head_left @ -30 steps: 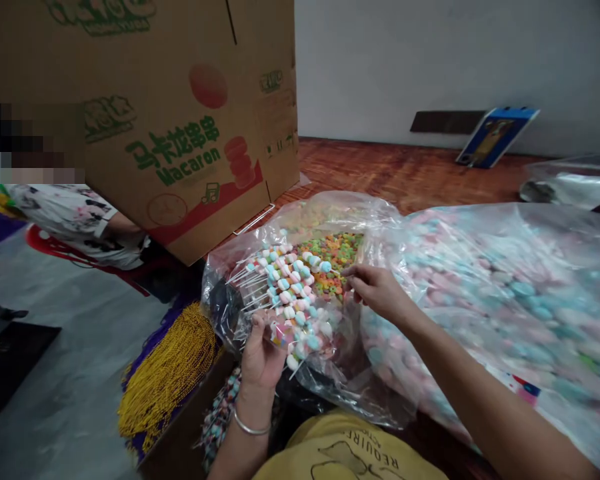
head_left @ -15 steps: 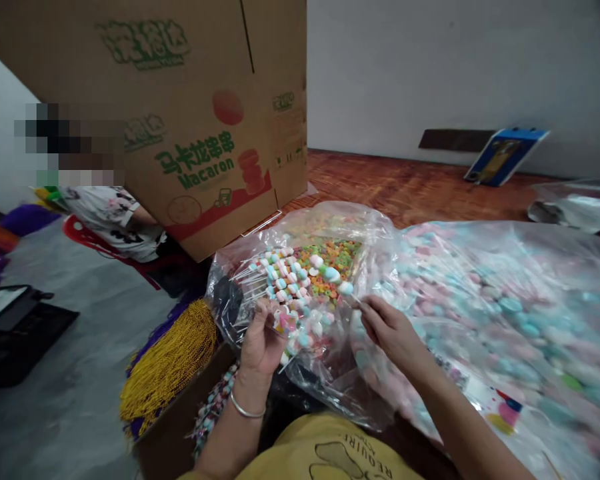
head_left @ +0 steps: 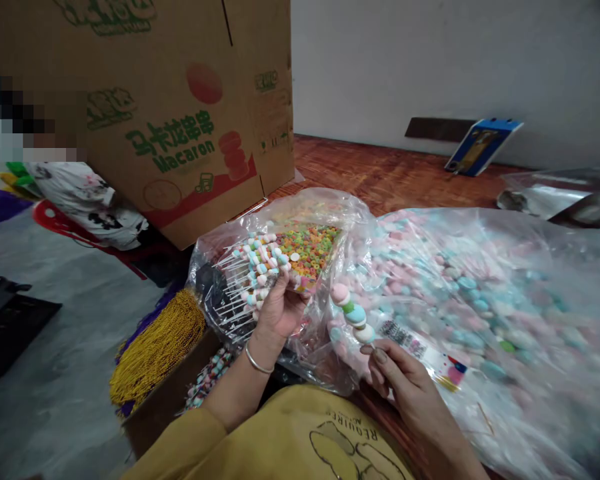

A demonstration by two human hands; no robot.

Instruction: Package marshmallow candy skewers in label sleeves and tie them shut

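Observation:
My right hand [head_left: 397, 373] pinches the lower end of a candy skewer [head_left: 355, 317] threaded with pink, green, blue and white pieces; it tilts up and left over the big bag of pink and blue candies [head_left: 460, 273]. With fingers bent, my left hand [head_left: 283, 307] is at the right side of a pile of finished-looking skewers [head_left: 260, 267] whose white sticks point left. Whatever its fingertips hold is too small to make out. Behind that hand, colourful ring-shaped pieces [head_left: 313, 250] lie in an open clear bag [head_left: 350, 207].
A large cardboard box [head_left: 180, 113] stands at the back left, beside a seated person [head_left: 80, 193] on a red chair. Gold bead strings [head_left: 160, 360] hang by a box holding more skewers [head_left: 210, 380] at lower left. A blue object [head_left: 483, 147] leans near the wall.
My right hand has moved lower and closer with the skewer, away from the pile. My left hand has shifted up and right against the pile. The view has swung slightly.

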